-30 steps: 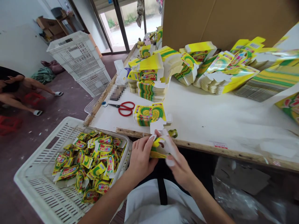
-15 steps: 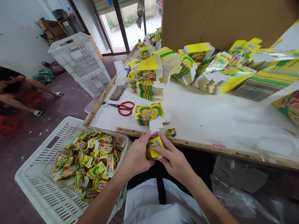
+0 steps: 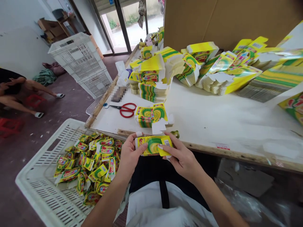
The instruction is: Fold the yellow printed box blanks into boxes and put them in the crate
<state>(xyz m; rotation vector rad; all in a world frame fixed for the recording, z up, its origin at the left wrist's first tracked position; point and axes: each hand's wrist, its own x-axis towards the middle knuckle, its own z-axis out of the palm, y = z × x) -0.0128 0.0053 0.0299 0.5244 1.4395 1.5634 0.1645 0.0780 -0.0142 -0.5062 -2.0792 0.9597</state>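
Between both hands, just off the table's front edge, is a yellow and green carton [image 3: 152, 145] with its broad printed face up. My left hand [image 3: 131, 153] grips its left end, thumb on the face. My right hand [image 3: 181, 154] holds the other end, fingers on the barcode flap. Just beyond, a stack of flat cartons [image 3: 150, 115] lies on the table, with a white flap sticking out toward me. Down to the left, a white plastic basket [image 3: 35, 176] contains many small yellow and green cartons [image 3: 94, 164].
Red-handled scissors [image 3: 127, 110] and a blurred-out flat object [image 3: 119, 94] lie left on the white table [image 3: 201, 116]. More carton bundles [image 3: 155, 91] stand behind, beneath a cardboard sheet [image 3: 227, 25]. Stacked crates [image 3: 81, 63] and a seated person [image 3: 21, 88] are at left.
My hands have moved apart and the carton has turned, so its long printed face now shows between them. My left hand has shifted left to its end.
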